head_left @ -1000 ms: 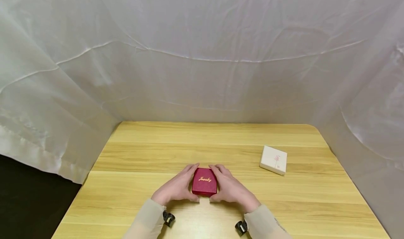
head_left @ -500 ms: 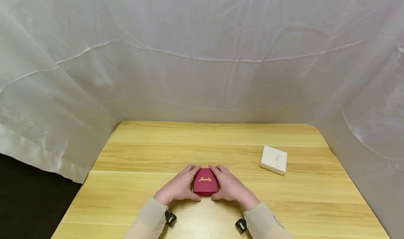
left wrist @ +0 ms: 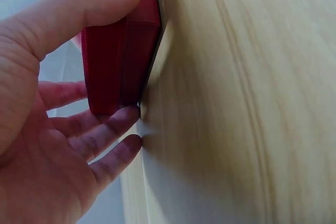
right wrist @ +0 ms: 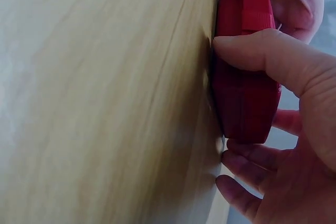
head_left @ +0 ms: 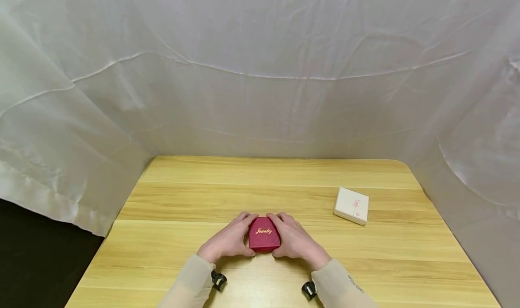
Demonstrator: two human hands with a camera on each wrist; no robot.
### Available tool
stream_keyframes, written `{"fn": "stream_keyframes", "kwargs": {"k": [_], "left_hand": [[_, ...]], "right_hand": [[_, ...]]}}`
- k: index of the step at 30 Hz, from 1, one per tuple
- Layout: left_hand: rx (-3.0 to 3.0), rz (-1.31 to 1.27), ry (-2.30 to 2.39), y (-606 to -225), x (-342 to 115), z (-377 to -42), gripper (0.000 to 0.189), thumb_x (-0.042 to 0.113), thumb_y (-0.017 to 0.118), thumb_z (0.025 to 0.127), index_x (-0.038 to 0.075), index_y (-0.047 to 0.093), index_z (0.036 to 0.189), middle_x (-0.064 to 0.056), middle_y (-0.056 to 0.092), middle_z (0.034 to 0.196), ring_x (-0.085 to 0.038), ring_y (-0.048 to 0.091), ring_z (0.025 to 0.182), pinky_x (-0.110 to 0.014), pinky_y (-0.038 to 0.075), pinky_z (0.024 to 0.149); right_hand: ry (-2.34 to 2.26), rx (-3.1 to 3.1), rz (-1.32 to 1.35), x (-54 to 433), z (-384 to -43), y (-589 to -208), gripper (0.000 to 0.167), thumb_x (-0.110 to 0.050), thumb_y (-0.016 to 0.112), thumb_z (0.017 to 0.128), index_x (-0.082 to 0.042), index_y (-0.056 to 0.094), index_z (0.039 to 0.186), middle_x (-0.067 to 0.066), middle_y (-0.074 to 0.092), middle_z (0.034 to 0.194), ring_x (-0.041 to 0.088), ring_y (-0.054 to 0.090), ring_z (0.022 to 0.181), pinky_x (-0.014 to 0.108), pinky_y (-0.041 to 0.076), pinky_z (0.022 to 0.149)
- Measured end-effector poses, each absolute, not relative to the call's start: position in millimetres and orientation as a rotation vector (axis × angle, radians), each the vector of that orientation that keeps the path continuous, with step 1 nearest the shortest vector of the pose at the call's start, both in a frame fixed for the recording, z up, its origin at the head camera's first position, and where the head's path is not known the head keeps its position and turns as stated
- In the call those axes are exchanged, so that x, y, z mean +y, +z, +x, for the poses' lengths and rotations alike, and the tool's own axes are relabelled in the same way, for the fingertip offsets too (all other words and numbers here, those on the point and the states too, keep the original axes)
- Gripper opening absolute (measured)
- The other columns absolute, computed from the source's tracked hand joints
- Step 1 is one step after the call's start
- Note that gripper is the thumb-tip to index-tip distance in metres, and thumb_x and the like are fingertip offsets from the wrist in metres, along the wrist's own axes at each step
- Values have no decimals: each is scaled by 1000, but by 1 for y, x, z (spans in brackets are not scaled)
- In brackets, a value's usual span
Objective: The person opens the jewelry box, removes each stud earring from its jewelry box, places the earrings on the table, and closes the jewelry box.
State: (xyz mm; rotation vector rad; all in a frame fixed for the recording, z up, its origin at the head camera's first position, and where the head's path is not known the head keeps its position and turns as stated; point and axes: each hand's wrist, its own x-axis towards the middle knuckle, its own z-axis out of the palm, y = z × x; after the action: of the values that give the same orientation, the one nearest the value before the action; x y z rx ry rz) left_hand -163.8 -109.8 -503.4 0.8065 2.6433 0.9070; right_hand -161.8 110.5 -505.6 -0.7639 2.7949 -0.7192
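A dark red jewelry box [head_left: 264, 241] with gold "Jewelry" lettering sits on the wooden table near its front middle, lid down. My left hand [head_left: 229, 241] holds its left side, thumb at the front and fingers toward the back. On the opposite side my right hand [head_left: 299, 242] grips it in the same way. Seen from the left wrist, the thumb [left wrist: 105, 4] lies on the front face of the box [left wrist: 140, 40], and some fingertips reach the table. The right wrist view has the other thumb [right wrist: 244, 52] across the front of the box [right wrist: 247, 108]. The box's far side is hidden.
A flat white box [head_left: 351, 206] with a small pink print lies farther back on the right. The wooden table [head_left: 203, 195] has pale grey cloth [head_left: 276, 109] hanging behind it and at both sides. A dark area [head_left: 36, 254] shows beyond its left edge.
The jewelry box has shifted very slightly to the right between my hands. Both thumbs have come a little closer to its front. The white box has stayed in place.
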Motion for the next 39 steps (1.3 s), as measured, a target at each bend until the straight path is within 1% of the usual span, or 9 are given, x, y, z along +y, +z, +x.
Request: {"fn": "stream_keyframes", "kwargs": {"k": [7,11,19,25,33,39], "left_hand": [[2651,818,882,-504,-111,-165,98,22,92,64,1,42,145,-6,51,130,-17,53,114,-38,44,102],[2647,823,888,-504,-111,-166,97,23,92,63,1,44,143,-5,53,127,-16,54,112,-38,45,101],[2635,827,926,-505,-112,-167,94,21,92,60,3,46,140,-6,54,127,-18,54,114,-39,45,101],[2630,829,927,-504,-112,-168,93,21,92,60,3,47,140,-5,55,126,-17,53,114,-38,45,101],[2636,831,928,-504,-114,-170,92,21,92,59,6,49,139,-1,56,121,-13,54,107,-37,47,98],[2632,825,928,-502,-114,-172,91,20,92,58,5,51,138,0,56,117,-11,54,103,-35,48,95]], "right_hand": [[-618,2850,-756,105,-162,-505,100,-21,92,52,-6,45,139,10,53,119,28,50,108,49,45,92],[-558,2897,-765,103,-160,-507,102,-24,92,50,-5,45,138,11,54,117,28,51,106,49,46,90],[-540,2946,-769,102,-159,-509,103,-26,91,49,-5,45,139,11,54,114,28,51,104,48,47,87],[-503,2965,-770,101,-158,-510,103,-26,91,49,-4,45,138,11,54,112,28,51,102,49,47,87],[-484,2982,-770,100,-157,-511,104,-28,92,50,-3,44,139,13,53,112,29,51,103,49,46,87],[-471,2993,-780,100,-156,-511,104,-29,93,51,-4,44,139,13,54,112,29,52,102,49,47,87]]}}
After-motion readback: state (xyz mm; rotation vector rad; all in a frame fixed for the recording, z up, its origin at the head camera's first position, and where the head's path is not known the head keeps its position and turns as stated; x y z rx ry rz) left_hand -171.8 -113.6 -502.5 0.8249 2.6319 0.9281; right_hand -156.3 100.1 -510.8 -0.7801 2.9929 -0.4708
